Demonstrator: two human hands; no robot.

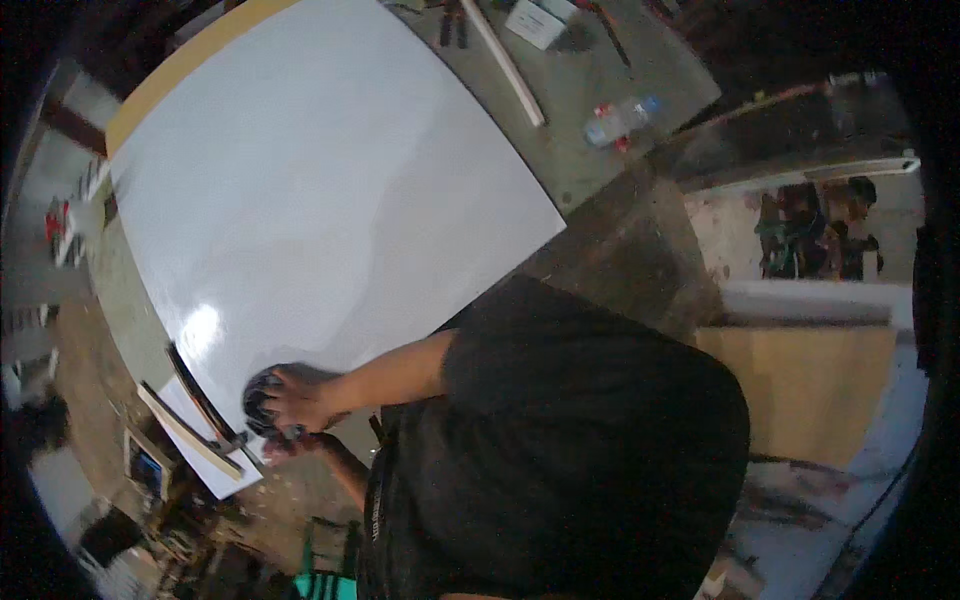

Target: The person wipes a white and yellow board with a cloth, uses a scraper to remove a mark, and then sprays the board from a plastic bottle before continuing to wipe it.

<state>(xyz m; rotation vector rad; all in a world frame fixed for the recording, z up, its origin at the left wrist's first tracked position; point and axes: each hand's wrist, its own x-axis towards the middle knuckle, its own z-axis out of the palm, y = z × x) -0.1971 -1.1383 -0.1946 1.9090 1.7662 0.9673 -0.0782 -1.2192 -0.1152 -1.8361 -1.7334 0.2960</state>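
Observation:
A large glossy white board (340, 190) lies flat over the work table. At its lower left corner my right hand (297, 400) is closed over a rounded black thing (258, 402), whose kind I cannot make out. My left hand (292, 447) is just below it, by the board's edge. Its fingers are dim and partly hidden, so I cannot tell what they hold. Close by, a dark bar (200, 393) and a pale wooden strip (185, 430) lie across a smaller white panel (228, 485).
Beyond the board, the grey-green tabletop (555, 165) carries a long pale strip (505, 65), a clear plastic bottle (620, 122) and a white box (535, 25). A tan panel (800, 390) stands at the right. Cluttered items and a turquoise seat (325, 586) are at the lower left.

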